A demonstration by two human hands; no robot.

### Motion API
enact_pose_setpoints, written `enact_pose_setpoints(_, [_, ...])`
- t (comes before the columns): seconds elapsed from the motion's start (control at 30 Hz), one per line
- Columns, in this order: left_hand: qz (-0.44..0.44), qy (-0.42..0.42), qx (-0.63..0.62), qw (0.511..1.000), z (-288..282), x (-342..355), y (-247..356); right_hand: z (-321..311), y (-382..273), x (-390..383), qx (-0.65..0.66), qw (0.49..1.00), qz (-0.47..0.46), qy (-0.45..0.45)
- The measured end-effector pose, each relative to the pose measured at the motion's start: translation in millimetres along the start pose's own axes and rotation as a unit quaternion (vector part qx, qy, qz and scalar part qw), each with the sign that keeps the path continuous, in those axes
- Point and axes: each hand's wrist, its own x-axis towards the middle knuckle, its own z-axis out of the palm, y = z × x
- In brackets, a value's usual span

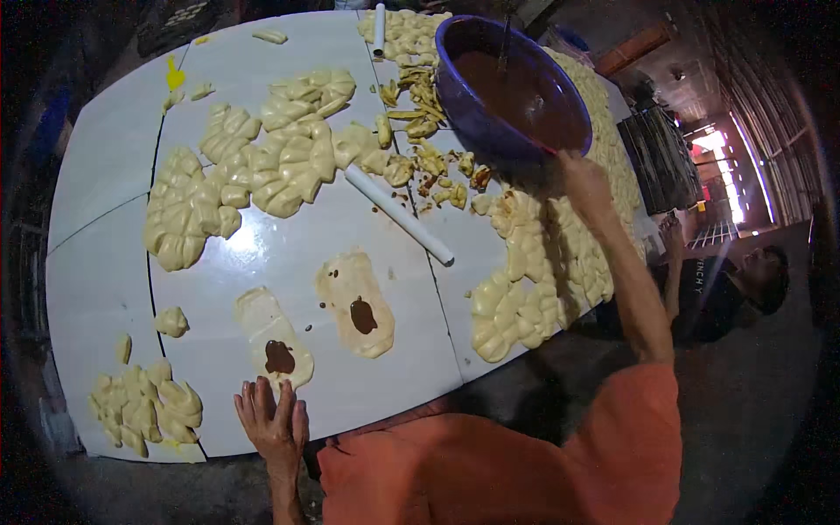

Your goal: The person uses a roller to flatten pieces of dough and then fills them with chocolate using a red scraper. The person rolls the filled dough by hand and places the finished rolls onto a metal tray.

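Note:
My left hand point(270, 416) lies open with spread fingers at the near edge of a flattened dough strip point(262, 315) bearing a brown dollop point(279, 355). A second strip point(337, 271) with a brown dollop point(361, 315) lies to its right. My right hand point(580, 177) is closed on what looks like a red utensil point(549, 150) at the near rim of a purple bowl point(468, 122) holding brown liquid. Yellowish dough pieces point(289, 157) lie in clusters; darker chopped pieces point(429, 162) are beside the bowl. A white rolling tube point(398, 214) lies diagonally between them.
The white table point(105, 219) has seams, a second tube point(380, 31) at its far edge and more dough point(144, 407) at near left. A co-worker in dark clothing point(722, 284) is at the right, a hand point(670, 234) near the table. Dark racks point(656, 157) stand beyond.

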Motion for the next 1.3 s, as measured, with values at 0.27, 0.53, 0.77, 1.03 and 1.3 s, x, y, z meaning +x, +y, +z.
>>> enact_pose_setpoints(0.27, [-0.004,0.018,-0.019,1.0,-4,2,4,-61,-7,-42,0.217,0.963,0.158,-0.033])
enact_pose_setpoints(0.53, [-0.002,0.019,-0.025,0.999,-2,1,3,1,-68,-85,0.495,0.81,0.313,-0.025])
enact_pose_setpoints(0.77, [0.004,0.025,-0.026,0.999,-5,0,3,28,-145,-77,0.266,0.922,0.28,0.02])
enact_pose_setpoints(1.03, [0.018,0.052,-0.002,0.998,-5,3,7,48,-183,45,0.408,0.903,0.132,-0.001])
enact_pose_setpoints(1.3, [-0.026,0.053,-0.004,0.998,-5,4,9,61,-186,69,0.379,0.918,0.089,-0.083])
